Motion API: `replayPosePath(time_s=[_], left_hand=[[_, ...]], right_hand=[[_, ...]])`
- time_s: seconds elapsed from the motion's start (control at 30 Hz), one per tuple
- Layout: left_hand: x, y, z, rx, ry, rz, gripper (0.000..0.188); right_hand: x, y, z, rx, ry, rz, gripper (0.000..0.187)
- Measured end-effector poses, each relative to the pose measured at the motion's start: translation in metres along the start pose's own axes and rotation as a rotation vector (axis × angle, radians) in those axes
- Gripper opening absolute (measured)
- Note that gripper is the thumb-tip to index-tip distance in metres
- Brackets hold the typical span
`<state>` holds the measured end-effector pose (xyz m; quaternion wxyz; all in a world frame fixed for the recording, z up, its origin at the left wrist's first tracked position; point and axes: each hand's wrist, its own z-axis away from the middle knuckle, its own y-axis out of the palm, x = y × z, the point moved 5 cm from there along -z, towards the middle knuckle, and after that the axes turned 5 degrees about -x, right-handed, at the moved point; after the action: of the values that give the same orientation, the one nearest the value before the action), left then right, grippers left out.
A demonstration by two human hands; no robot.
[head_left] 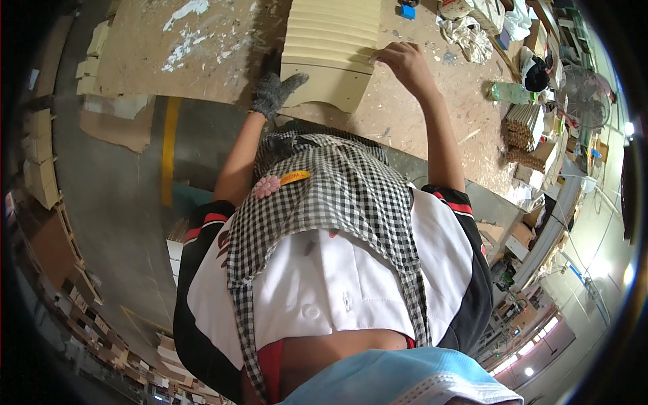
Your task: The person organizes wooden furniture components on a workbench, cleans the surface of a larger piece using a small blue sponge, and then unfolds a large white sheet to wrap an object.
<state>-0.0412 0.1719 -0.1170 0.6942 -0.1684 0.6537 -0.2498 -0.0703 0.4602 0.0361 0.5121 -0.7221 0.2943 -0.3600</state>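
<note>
A cream slatted panel (331, 40) lies on the worktable in front of me. Its near end is a plain board (327, 84) with a curved lower edge and small dark holes. My left hand (275, 93), in a dark grey knit glove, grips the panel's left edge, thumb over the top face and the other fingers partly hidden at the side. At the right edge, where the slats meet the plain board, is my bare right hand (408, 66). Its fingertips are pinched together close to the edge; whatever they hold is too small to make out.
The brown worktable (202, 74) has white paint smears. A small blue block (407, 12) lies beyond my right hand. Crumpled cloth (467, 39), a green plastic bottle (509, 92), bundled strips (523, 128) and a fan (586, 98) stand to the right. Stacked boards (42, 158) line the left.
</note>
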Motion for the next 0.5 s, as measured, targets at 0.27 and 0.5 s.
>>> replayPosePath(time_s=[0.27, 0.5], left_hand=[[0.007, -0.017, 0.024, 0.003, -0.121, 0.271, 0.080], [-0.016, -0.036, 0.067, -0.481, -0.102, 0.016, 0.069]], right_hand=[[0.005, -0.023, 0.010, -0.111, -0.061, 0.113, 0.014], [-0.007, -0.014, 0.019, 0.078, -0.011, 0.113, 0.018]])
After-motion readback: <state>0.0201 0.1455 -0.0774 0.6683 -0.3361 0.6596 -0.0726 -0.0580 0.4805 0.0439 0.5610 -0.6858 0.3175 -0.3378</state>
